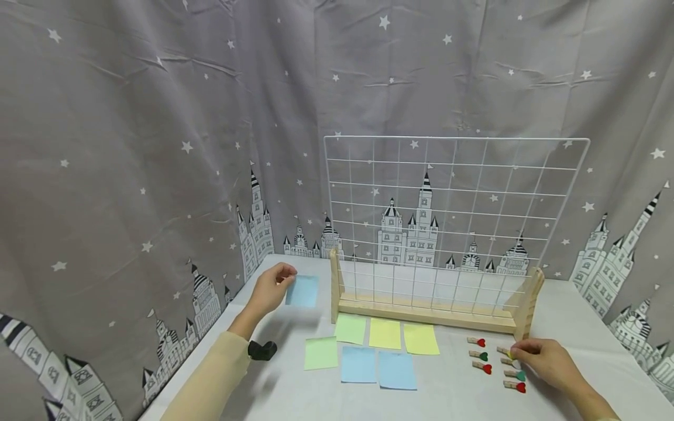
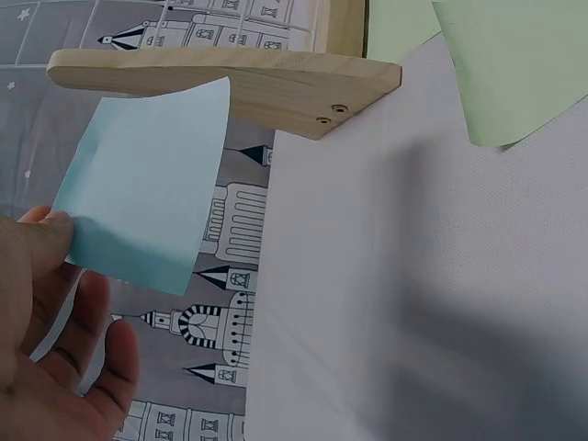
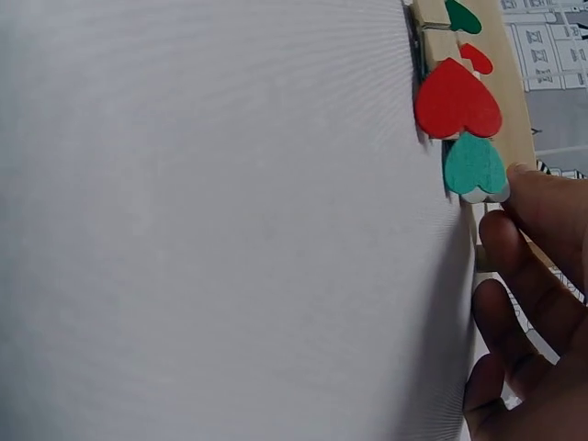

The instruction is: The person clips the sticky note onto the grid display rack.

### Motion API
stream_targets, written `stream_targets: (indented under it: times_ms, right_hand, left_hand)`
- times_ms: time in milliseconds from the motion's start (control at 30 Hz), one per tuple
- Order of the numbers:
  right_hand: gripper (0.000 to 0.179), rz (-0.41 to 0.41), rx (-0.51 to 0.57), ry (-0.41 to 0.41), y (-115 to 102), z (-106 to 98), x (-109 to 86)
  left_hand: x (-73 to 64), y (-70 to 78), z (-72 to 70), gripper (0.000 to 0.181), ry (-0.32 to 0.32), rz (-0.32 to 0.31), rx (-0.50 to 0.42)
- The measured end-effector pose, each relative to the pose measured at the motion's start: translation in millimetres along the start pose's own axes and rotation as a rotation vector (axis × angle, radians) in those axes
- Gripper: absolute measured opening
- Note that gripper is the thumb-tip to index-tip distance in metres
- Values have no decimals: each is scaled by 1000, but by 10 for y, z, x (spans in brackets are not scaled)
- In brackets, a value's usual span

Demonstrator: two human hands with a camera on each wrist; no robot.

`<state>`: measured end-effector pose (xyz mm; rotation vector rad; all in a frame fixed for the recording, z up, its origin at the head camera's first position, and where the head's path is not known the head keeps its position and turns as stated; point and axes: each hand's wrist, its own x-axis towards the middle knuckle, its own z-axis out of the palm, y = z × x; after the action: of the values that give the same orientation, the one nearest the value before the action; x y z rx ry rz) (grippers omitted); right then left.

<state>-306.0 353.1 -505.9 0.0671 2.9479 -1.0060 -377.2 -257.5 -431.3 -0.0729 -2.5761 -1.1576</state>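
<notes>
Blue note [image 1: 303, 292], one: raised left of wire grid [image 1: 450, 188], pinched by left hand [image 1: 271, 289]. Yellow-heart clip [image 1: 504, 352], one: at fingertips of right hand [image 1: 547, 362] (pinched or merely touched, cannot tell). Hung: none. On table [image 1: 295, 392]: six notes [image 1: 384, 334], six other clips [image 1: 478, 355].

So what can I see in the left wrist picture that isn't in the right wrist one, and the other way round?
Only the left wrist view shows the left hand pinching a blue note, plus green notes and two screws. Only the right wrist view shows the right hand and heart clips. Both show the white tablecloth, part of the wooden stand and the castle curtain.
</notes>
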Motion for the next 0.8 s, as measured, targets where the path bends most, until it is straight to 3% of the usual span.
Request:
stream_targets:
  times_ms: [367,600,800]
  right_hand:
    - [29,-95,-31,43,-32,-75,15]
    - [26,-86,-22,66,-82,-90,-19]
    - [21,-97,4,66,-162,-158,-15]
  left_hand:
    - [1,24,15,16,-2,2,-20]
    - [-37,20,17,16,-7,0,-28]
    - [-46,46,-29,17,-6,36,-32]
